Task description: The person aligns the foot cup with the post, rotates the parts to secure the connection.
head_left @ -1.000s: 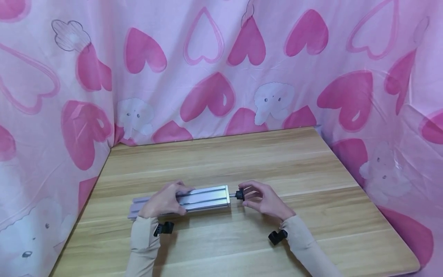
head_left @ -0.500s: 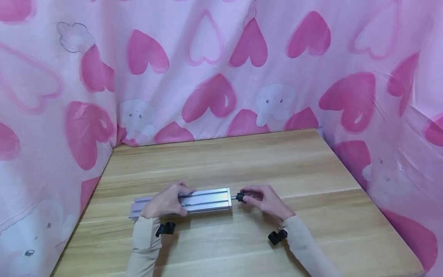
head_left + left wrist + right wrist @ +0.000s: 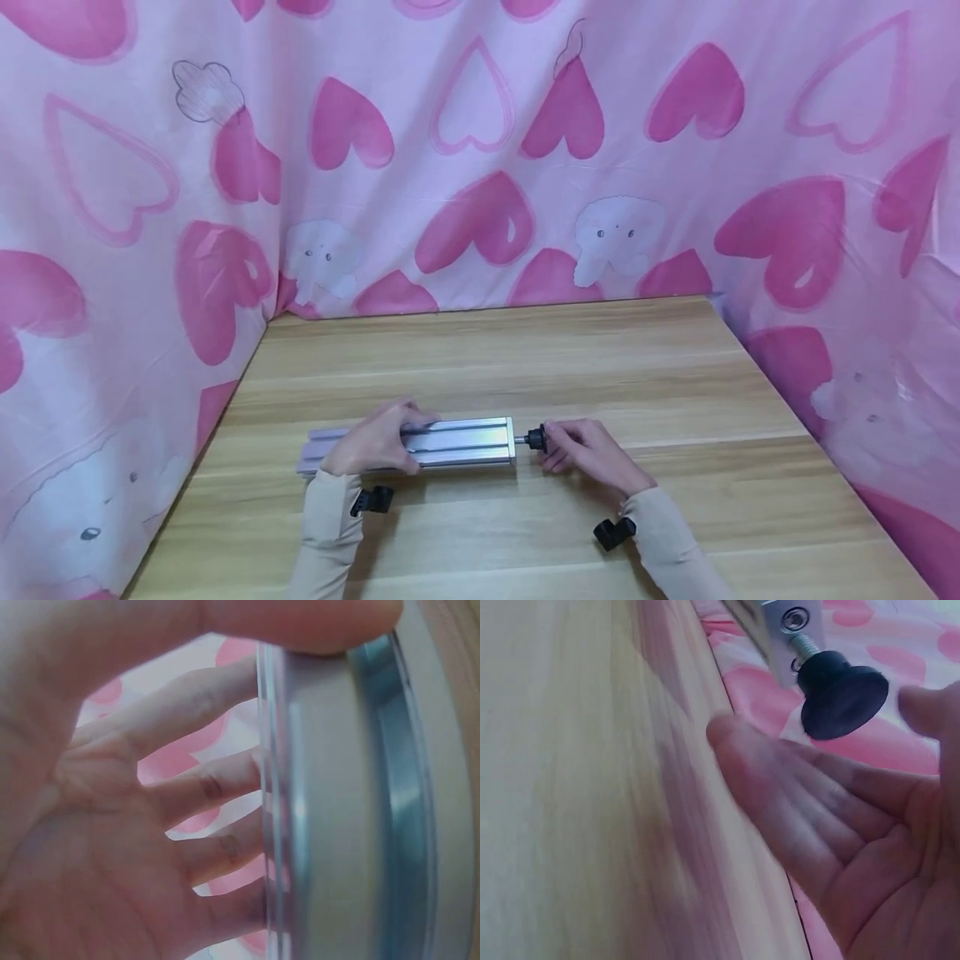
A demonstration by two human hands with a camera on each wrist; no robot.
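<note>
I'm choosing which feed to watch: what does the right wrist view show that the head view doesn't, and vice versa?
Right wrist only: the broad flat face of the black knob, the thread on the rod, a screw in the end plate, and the right hand's palm.

Head only: the left hand gripping the metal profile, and black devices at both cuffs.

Both: the right hand, knob, rod, end plate, wooden table and pink patterned cloth.
</note>
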